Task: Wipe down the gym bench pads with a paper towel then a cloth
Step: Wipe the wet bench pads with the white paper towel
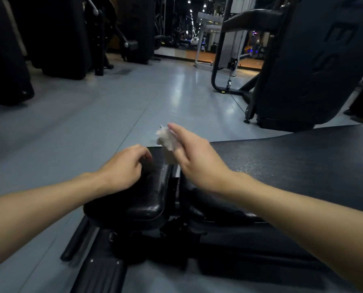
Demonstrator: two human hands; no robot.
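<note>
Our right hand [197, 157] pinches a crumpled paper towel [165, 138] at its fingertips [176, 130], held just above the far edge of the small bench pad [146, 199]. Our left hand [123, 166] rests curled on that pad; whether it grips anything we cannot tell. So lightly held, the wad could slip or shred, leaving scraps on the wet-looking pad.

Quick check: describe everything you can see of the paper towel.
The paper towel is a small white crumpled wad, thin with ragged edges, slightly blurred. The right hand pinches it in its fingers from the right side. It sits above the far end of the black bench pad; whether it touches the pad cannot be told.
</note>
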